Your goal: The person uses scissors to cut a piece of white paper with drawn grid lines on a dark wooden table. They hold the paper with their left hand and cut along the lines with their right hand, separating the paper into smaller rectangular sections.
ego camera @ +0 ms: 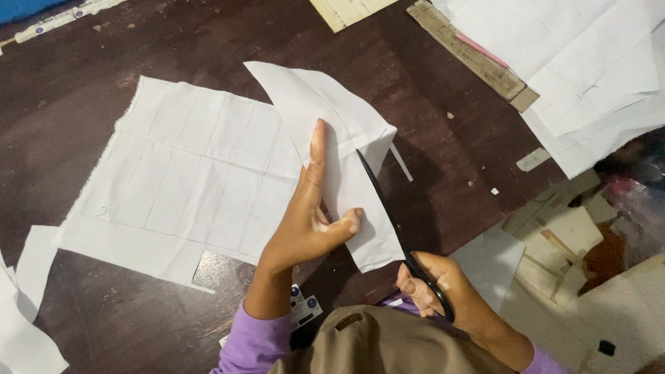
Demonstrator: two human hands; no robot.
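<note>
— White fabric piece (346,180), lifted at centre?
— Yes. Left hand (305,221) pinches it, fingers flat against it. Right hand (443,291), at five o'clock, is closed round black scissors (395,228) whose blades bite its edge.

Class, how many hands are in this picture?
2. The left hand holds the white sheet up; the right hand grips the black scissors cutting it.

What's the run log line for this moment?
left hand: holds white fabric piece | right hand: grips black scissors, blades in fabric | marked white cloth on dark table
</note>
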